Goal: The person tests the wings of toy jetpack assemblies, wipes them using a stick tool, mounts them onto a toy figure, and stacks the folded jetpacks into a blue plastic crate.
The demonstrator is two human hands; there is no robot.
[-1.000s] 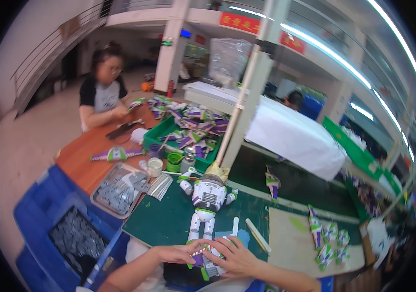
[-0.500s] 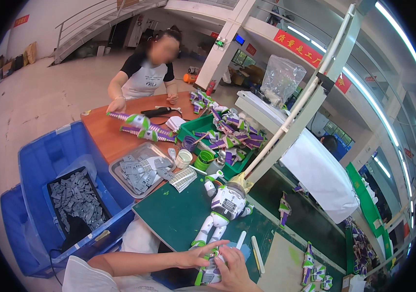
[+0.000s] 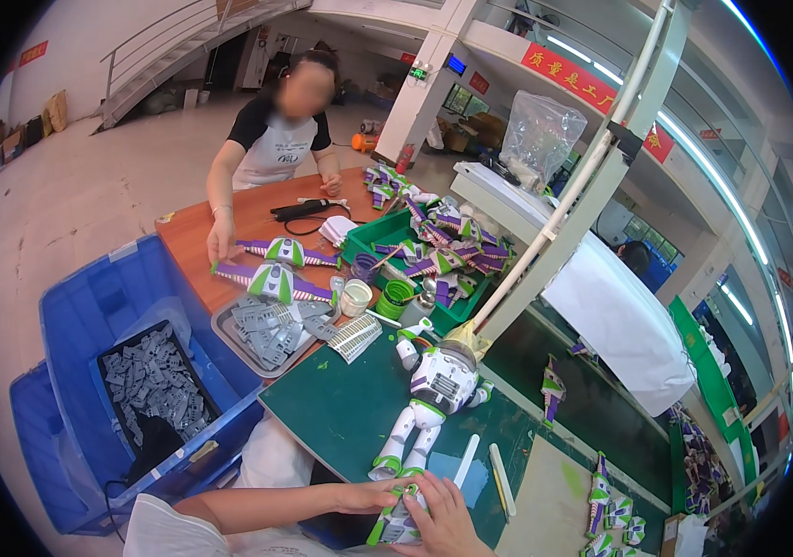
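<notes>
At the lower edge, my left hand (image 3: 366, 497) and my right hand (image 3: 441, 520) are both closed around a small green, white and purple toy part (image 3: 400, 520) at the near edge of the green mat (image 3: 341, 408). Just beyond them a white, green and purple toy figure (image 3: 429, 395) lies on its back on the mat, feet toward me. A white stick (image 3: 464, 459) and a pale strip (image 3: 500, 478) lie right of the figure's legs.
A metal tray of grey parts (image 3: 266, 330) and a blue crate (image 3: 136, 371) with more grey parts stand to the left. A green bin of purple toy wings (image 3: 433, 251) is behind. A person (image 3: 276, 158) works at the brown table. A slanted post (image 3: 563, 195) rises from the bench.
The view has swung left and down, bringing in the blue crate and the person across the table. My hands stay together on the toy part at the mat's near edge.
</notes>
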